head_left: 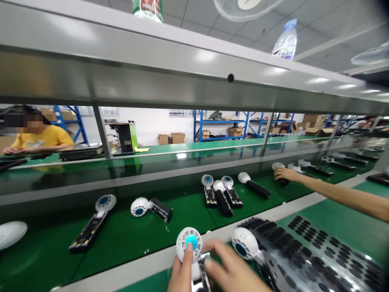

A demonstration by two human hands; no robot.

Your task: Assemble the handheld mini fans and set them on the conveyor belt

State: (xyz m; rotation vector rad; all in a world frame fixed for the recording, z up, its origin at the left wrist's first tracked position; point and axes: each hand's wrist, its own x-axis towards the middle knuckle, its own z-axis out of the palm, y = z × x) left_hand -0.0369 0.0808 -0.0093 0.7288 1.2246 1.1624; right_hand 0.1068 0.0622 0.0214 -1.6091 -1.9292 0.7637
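Note:
My left hand (181, 271) grips a white handheld device with a round, vented head (189, 242). Its thumb presses on the bright blue disc at the centre of that head. Along the device's neck and handle, shiny inner parts show; the lower end runs out of the picture. My right hand (232, 267) is just right of the device, slightly blurred, with thumb and forefinger apart beside the neck; whether they touch it I cannot tell. Close by on the right lies another white-headed device (245, 243), blue disc showing, beside a sheet of black round pads (319, 247).
Several similar devices, such as one with an exposed handle (91, 227), lie along the green conveyor belt (121, 247). A co-worker's hand (285, 174) reaches in from the right onto one. Overhead runs a metal shelf (170, 69) carrying bottles. A person in yellow (48, 138) sits across the line.

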